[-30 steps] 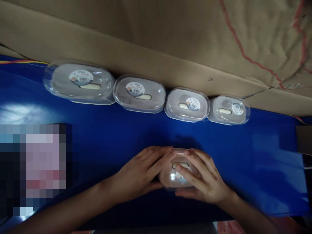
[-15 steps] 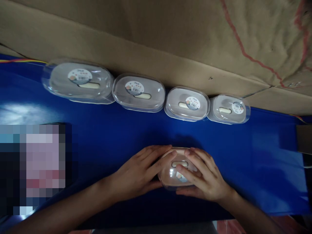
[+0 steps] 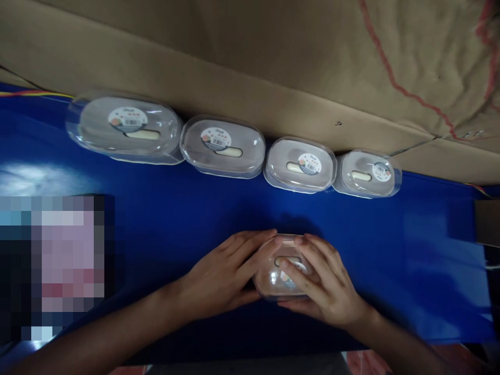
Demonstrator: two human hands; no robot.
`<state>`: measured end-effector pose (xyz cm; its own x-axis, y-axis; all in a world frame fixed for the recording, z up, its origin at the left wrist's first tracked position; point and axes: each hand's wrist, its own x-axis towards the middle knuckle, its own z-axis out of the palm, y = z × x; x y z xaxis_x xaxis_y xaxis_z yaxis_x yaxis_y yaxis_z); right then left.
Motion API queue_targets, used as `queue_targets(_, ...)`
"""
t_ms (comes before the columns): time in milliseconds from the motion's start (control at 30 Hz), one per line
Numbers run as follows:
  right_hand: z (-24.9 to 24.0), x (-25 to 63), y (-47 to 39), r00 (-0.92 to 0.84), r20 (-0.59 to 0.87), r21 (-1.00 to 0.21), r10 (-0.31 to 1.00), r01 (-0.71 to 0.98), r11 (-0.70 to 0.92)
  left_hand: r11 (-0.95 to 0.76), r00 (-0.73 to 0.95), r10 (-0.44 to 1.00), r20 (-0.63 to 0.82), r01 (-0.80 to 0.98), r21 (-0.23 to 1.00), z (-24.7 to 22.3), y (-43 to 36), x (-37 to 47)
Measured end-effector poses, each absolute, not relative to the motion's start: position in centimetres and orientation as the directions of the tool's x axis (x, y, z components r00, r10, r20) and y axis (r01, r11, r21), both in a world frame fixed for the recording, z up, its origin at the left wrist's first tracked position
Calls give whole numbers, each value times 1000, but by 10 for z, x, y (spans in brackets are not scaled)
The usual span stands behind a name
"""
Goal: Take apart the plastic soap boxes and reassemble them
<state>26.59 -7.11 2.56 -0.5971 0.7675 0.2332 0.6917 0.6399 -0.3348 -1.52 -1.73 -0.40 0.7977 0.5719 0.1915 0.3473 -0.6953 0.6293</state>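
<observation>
- Near the front edge of the blue table (image 3: 187, 208), between both hands, sat the small box (image 3: 273, 286); its clear lid faced up. Whether the base bore on the tabletop could not be told.
- Left hand (image 3: 222, 276): grasping the box's left side, fingers reaching the far rim, thumb side low near the front.
- Right hand (image 3: 336, 281): grasping the right side, two fingertips at the far rim, another finger across the lid beside the round label (image 3: 288, 278), thumb low at the near edge.
- Beyond, along the cardboard (image 3: 234, 67), stood a row: a large box (image 3: 125, 146), a second box (image 3: 223, 161), a third box (image 3: 299, 178), a fourth box (image 3: 371, 183). Each looked smaller than its left neighbour; all stood well apart from the hands.
- Judged step: a steady two-handed hold.
- Good handling, by my reading, called for matched pressure from both sides, so the box stayed level and did not twist.
- Clear plastic looked smooth, probably slippery; broad finger contact seemed safer than tips alone.
- Force belonged on the rim and walls; the lid's middle might flex under the crossing finger.
</observation>
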Motion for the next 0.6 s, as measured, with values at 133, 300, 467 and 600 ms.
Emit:
queue_targets(133,20,268,-72,-594,259,-340,761,682,648,-780,829,499,251,304,547,-5,-17,-16)
queue_targets(300,13,268,-74,-564,283,-363,776,686,631,-791,834,492,252,307,529,-2,-15,-16)
queue_targets(467,12,267,-74,-554,306,-361,775,685,632,-796,829,502,247,330,508,3,-14,-14)
queue_targets(600,8,271,-72,-575,342,-351,743,655,669,-805,827,501,254,338,488,7,-13,-13)
